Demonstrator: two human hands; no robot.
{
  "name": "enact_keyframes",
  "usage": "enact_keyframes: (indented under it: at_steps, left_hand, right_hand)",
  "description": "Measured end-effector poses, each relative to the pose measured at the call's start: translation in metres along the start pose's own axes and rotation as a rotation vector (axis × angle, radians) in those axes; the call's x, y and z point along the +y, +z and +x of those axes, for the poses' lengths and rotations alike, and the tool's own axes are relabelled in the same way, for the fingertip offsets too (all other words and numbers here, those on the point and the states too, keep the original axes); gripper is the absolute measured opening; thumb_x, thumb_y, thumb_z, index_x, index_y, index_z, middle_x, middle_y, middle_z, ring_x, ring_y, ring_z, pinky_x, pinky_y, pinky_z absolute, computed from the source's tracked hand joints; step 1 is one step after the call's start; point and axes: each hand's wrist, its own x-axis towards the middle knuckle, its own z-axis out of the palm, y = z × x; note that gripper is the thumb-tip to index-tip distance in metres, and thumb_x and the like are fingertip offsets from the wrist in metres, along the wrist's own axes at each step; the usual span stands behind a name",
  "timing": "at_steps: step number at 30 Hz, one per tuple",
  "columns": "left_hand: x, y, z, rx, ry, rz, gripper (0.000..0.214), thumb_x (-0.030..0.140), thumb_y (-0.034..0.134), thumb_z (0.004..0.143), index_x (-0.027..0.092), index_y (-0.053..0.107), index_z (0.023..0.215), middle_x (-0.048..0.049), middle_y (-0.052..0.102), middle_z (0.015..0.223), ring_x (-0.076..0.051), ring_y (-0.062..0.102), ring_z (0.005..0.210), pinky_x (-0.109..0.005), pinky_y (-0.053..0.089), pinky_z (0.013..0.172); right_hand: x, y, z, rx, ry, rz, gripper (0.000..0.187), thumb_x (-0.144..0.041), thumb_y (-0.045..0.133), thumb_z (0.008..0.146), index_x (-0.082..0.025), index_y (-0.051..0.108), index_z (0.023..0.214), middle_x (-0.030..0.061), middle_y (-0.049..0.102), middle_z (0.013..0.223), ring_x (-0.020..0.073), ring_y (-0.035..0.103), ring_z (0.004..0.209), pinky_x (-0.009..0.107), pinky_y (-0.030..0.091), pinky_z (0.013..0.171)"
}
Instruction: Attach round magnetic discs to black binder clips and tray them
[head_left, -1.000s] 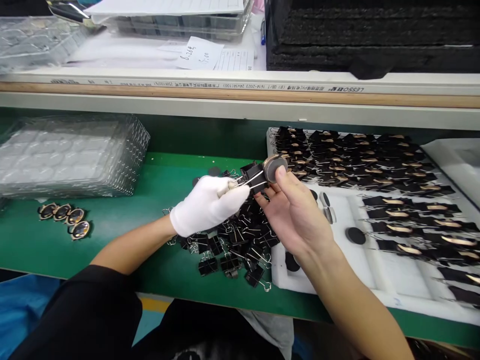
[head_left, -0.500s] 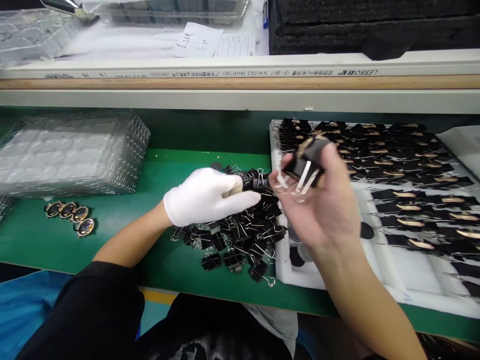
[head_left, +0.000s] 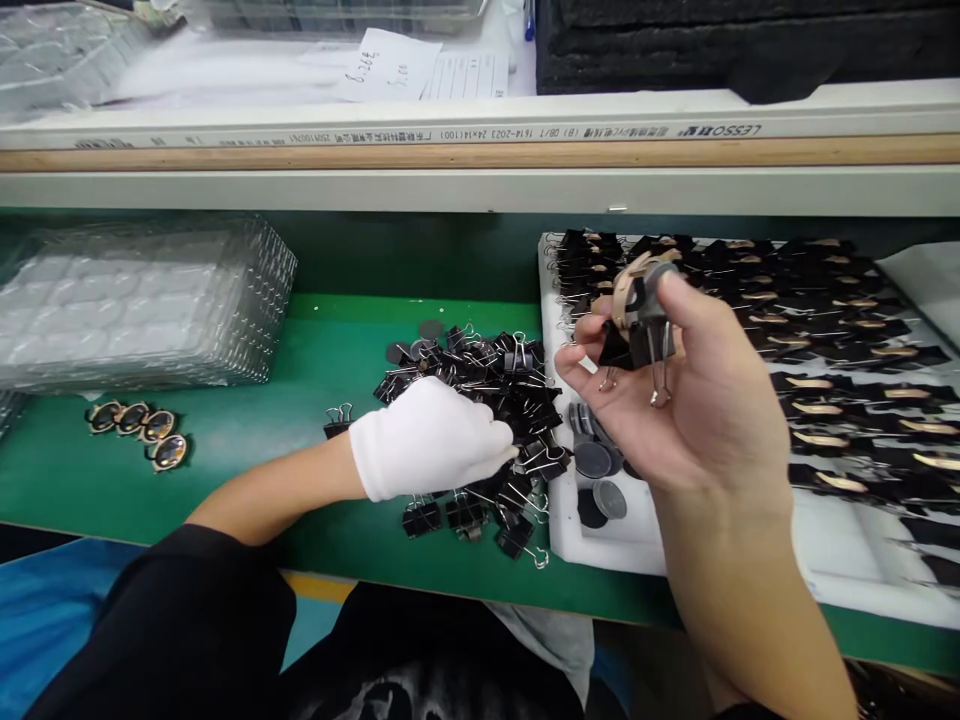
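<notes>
Since the frame half a second back, the gloved left hand (head_left: 439, 440) has moved lower over the pile of black clips (head_left: 491, 378), fingers drawn together; the right hand (head_left: 705, 390), with its clipped piece (head_left: 639, 340), sits slightly farther right.

Far left: a stack of clear plastic trays (head_left: 142, 310); in front of it, four gold-rimmed pieces (head_left: 133, 418) lie in a short curved row on the green surface (head_left: 255, 430).

Left hand: fingertips at the pile. Cannot tell whether its grip has closed on a clip; the glove hides this. The pile's central position presumably keeps clips within easy reach.

Loose grey discs (head_left: 592, 460) lie in the near-left part of the white tray (head_left: 559, 530).

Right hand: grip firm on the clipped piece, held above the tray. Thumb presses the disc side, likely to steady it. Ring and disc point up, wire handles down toward the palm; long axis near upright, slightly tilted.

Far right: rows of clipped pieces (head_left: 765, 320) lie lengthwise across the tray, probably spaced so they stay apart.
</notes>
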Motion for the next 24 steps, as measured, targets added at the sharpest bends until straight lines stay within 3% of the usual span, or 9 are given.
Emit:
enact_keyframes:
  at_steps: [2, 6, 8, 11, 14, 17, 21, 24]
  left_hand:
    - [-0.008, -0.006, 0.001, 0.077, -0.045, -0.13, 0.046, 0.037, 0.054, 0.102, 0.018, 0.05, 0.059, 0.0031, 0.051, 0.052, -0.01, 0.043, 0.044, -0.031, 0.018, 0.049]
    - [-0.018, -0.021, 0.007, 0.471, -0.456, -0.318, 0.045, 0.026, 0.056, 0.099, 0.018, 0.039, 0.057, 0.0059, 0.042, 0.052, -0.006, 0.036, 0.05, -0.025, 0.028, 0.052]
    - [-0.018, -0.025, 0.009, 0.572, -0.577, -0.365, 0.044, 0.022, 0.055, 0.097, 0.019, 0.036, 0.058, 0.0057, 0.041, 0.054, -0.006, 0.035, 0.051, -0.024, 0.029, 0.052]
    - [-0.017, -0.024, 0.009, 0.52, -0.512, -0.473, 0.039, 0.026, 0.052, 0.098, 0.02, 0.04, 0.061, 0.005, 0.044, 0.056, -0.007, 0.037, 0.052, -0.024, 0.03, 0.052]
    - [-0.022, -0.02, 0.006, 0.537, -0.454, -0.517, 0.038, 0.032, 0.057, 0.092, 0.022, 0.035, 0.062, 0.0067, 0.036, 0.055, -0.007, 0.029, 0.051, -0.025, 0.027, 0.05]
    - [-0.028, -0.018, 0.004, 0.473, -0.499, -0.602, 0.034, 0.036, 0.061, 0.082, 0.024, 0.033, 0.066, 0.0085, 0.031, 0.056, -0.008, 0.024, 0.052, -0.025, 0.023, 0.048]
    - [-0.026, -0.019, 0.005, 0.254, -0.545, -0.793, 0.029, 0.038, 0.061, 0.076, 0.024, 0.037, 0.068, 0.0087, 0.034, 0.054, -0.008, 0.025, 0.051, -0.026, 0.024, 0.049]
    - [-0.019, -0.021, 0.007, 0.211, -0.651, -0.807, 0.037, 0.044, 0.063, 0.08, 0.023, 0.036, 0.066, 0.0077, 0.035, 0.056, -0.008, 0.027, 0.055, -0.026, 0.025, 0.052]
  right_hand:
    - [-0.006, -0.002, -0.003, -0.069, 0.04, -0.035, 0.008, -0.039, 0.076, 0.086, -0.032, 0.077, 0.082, -0.0004, 0.07, 0.096, 0.0186, 0.067, 0.094, 0.031, 0.059, 0.075]
    - [-0.007, -0.006, -0.01, -0.225, -0.023, -0.264, 0.015, -0.042, 0.084, 0.083, -0.028, 0.083, 0.089, 0.0043, 0.076, 0.114, 0.025, 0.069, 0.113, 0.039, 0.06, 0.094]
    - [-0.002, -0.006, -0.012, -0.322, -0.056, -0.361, 0.017, -0.044, 0.083, 0.086, -0.029, 0.084, 0.094, 0.0054, 0.076, 0.122, 0.0271, 0.067, 0.122, 0.042, 0.058, 0.102]
    - [0.006, -0.003, -0.013, -0.428, -0.018, -0.387, 0.018, -0.047, 0.081, 0.088, -0.032, 0.085, 0.097, 0.0047, 0.079, 0.11, 0.0271, 0.072, 0.114, 0.045, 0.058, 0.103]
    - [0.009, -0.001, -0.013, -0.379, 0.005, -0.334, 0.021, -0.049, 0.082, 0.087, -0.031, 0.085, 0.098, 0.0047, 0.08, 0.096, 0.0267, 0.075, 0.101, 0.043, 0.063, 0.092]
    - [0.009, -0.002, -0.014, -0.343, 0.016, -0.279, 0.023, -0.049, 0.083, 0.086, -0.032, 0.084, 0.101, 0.0044, 0.08, 0.096, 0.0253, 0.075, 0.097, 0.039, 0.064, 0.084]
    - [0.01, -0.003, -0.014, -0.345, -0.047, -0.299, 0.02, -0.046, 0.082, 0.088, -0.032, 0.085, 0.103, 0.003, 0.08, 0.097, 0.0242, 0.075, 0.103, 0.038, 0.061, 0.093]
    - [0.012, -0.003, -0.012, -0.363, -0.079, -0.319, 0.018, -0.043, 0.081, 0.09, -0.032, 0.084, 0.104, 0.0021, 0.08, 0.096, 0.0232, 0.075, 0.102, 0.037, 0.061, 0.094]
